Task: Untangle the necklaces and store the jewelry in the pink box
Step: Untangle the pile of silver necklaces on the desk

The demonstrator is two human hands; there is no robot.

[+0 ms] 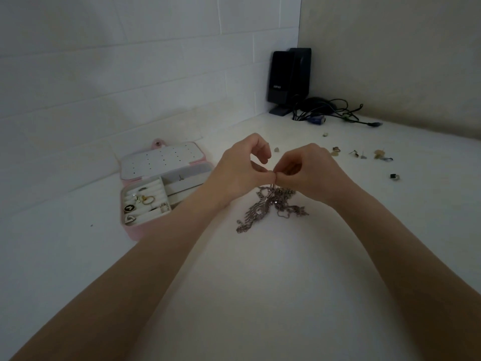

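Both my hands, left (239,170) and right (309,170), pinch one chain; the necklaces (270,207) hang just below my fingers (270,173) onto the bench (260,295), heap running lower-left, box (145,199) open leftward

Both forearms cut off by bottom edge. Grip point between left hand (240,173) and right hand (309,170) too small to resolve: thin chain barely visible at the fingertips (272,174), which strand unclear. Necklace tangle (270,207) partly hidden under the hands; separate chains not distinguishable, count unknown. Pink box (130,230) right portion hidden behind left wrist; small pieces in its ring slots too tiny to identify. Scattered small items (364,153) on worktop (260,282) blurred, types uncertain. Speaker (282,82) logo unreadable. Cable bundle (335,113) a dark snarl, ends indistinct.
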